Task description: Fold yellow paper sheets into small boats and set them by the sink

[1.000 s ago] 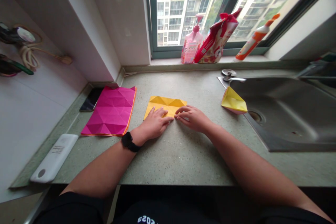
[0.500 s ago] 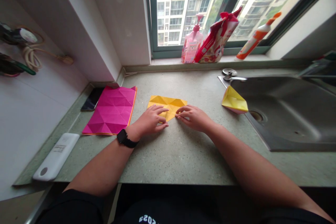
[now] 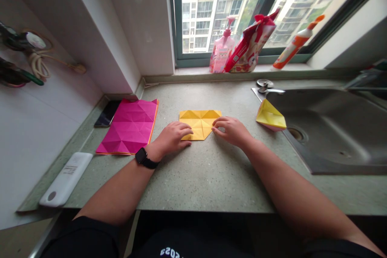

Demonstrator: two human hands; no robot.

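Observation:
A folded yellow paper [image 3: 199, 122] lies flat on the speckled grey counter [image 3: 205, 173], creased into triangles with a point toward me. My left hand [image 3: 173, 137], with a black watch on its wrist, rests on the paper's left lower edge with fingers curled and pressing down. My right hand [image 3: 232, 130] pinches the paper's right edge with its fingertips. A finished yellow paper shape [image 3: 270, 115] sits at the sink's left rim.
A creased pink paper stack [image 3: 130, 127] and a dark phone [image 3: 106, 113] lie left. A white remote-like device [image 3: 65, 179] is at the near left. A steel sink [image 3: 329, 129] fills the right. On the windowsill stand a pink pump bottle [image 3: 221, 50], a red pouch [image 3: 250, 44] and an orange-capped bottle [image 3: 294, 44].
The yellow paper has shifted right and turned square to me. Both hands have moved apart to its left and right edges.

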